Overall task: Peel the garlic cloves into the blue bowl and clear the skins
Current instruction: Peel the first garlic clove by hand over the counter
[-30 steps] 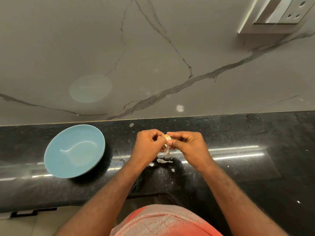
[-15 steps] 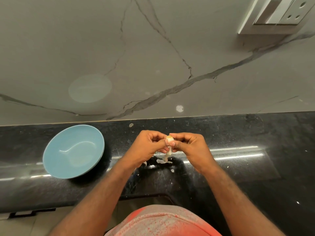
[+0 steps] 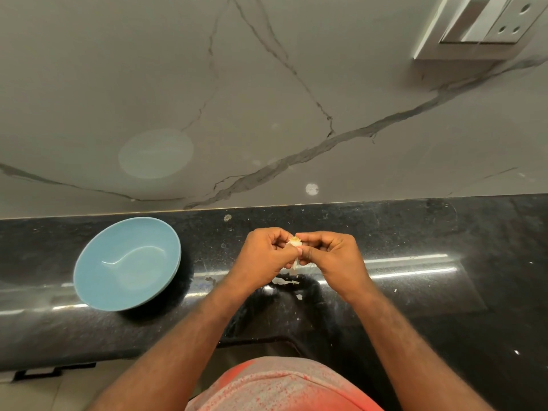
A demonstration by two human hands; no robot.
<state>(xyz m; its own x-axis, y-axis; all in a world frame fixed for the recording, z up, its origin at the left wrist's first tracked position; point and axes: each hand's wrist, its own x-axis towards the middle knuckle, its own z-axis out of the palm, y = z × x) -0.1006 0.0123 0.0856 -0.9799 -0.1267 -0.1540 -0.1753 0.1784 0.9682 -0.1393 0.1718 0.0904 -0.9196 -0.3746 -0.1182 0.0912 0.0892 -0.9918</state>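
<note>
One clove [image 3: 295, 240] is in view, held above the counter [image 3: 430, 232] just at the middle of the frame, between two hands. The left hand [image 3: 262, 256] pinches it with thumb and curled fingers from the nine o'clock side, and the right hand [image 3: 330, 256] pinches it likewise from three o'clock, so that the fingertips of both meet round it. The fingers hide most of the clove; only its rough yellowish top shows between them. One pale strip of skin [image 3: 295, 264] hangs from it at six o'clock, below the thumbs. Two loose skin bits lie on the counter under the hands: a larger flake [image 3: 281, 281] and a smaller chip [image 3: 299, 297], both at six o'clock from the clove. One blue bowl [image 3: 127, 264] stands on the counter at nine o'clock from the hands, well apart from them. A grey veined wall [image 3: 267, 99] rises behind the counter, with one socket plate [image 3: 486, 22] at one o'clock. A red shirt [image 3: 281, 387] fills the six o'clock edge between the forearms.
</note>
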